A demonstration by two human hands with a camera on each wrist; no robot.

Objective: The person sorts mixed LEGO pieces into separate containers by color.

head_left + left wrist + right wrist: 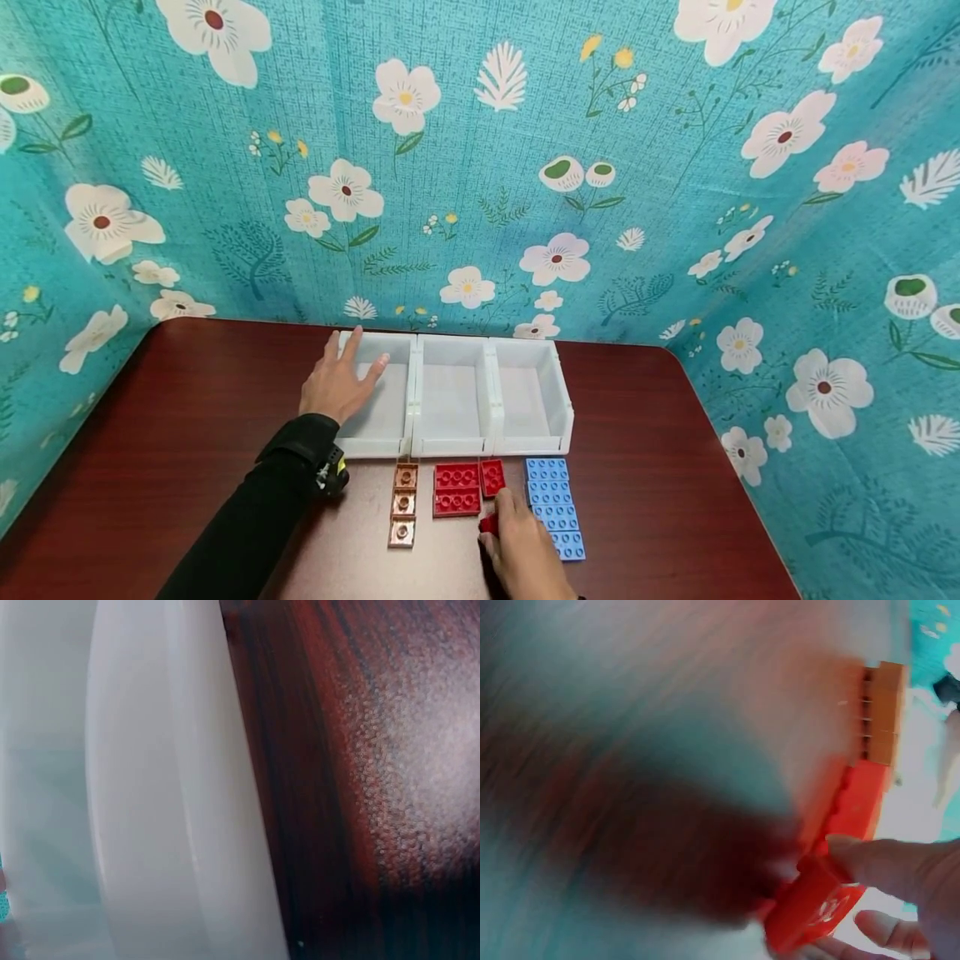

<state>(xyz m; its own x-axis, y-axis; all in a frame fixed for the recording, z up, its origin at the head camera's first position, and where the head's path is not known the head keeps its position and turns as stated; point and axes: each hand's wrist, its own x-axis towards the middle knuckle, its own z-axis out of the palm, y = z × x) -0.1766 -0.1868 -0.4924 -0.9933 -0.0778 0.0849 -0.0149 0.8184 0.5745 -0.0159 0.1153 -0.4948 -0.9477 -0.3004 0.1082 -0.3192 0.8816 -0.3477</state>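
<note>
My left hand (341,385) lies over the left side of the leftmost white bin (386,408), its fingers spread and holding nothing. Between thumb and fingers my right hand (528,554) pinches a red toy building brick (810,904), partly covered by the hand in the head view. Just beyond it, a small red brick (492,478) lies on the table. Left of that sit two longer red bricks (456,489) side by side. A column of blue bricks (551,493) stands right of the right hand, which hides part of it. Three orange-brown bricks (403,504) form a column farther left.
A middle white bin (452,396) and a right white bin (523,396) adjoin the left one in a row. All stand on a dark red-brown table (637,467). Behind the table hangs a teal flowered cloth (465,208), which also runs along both sides.
</note>
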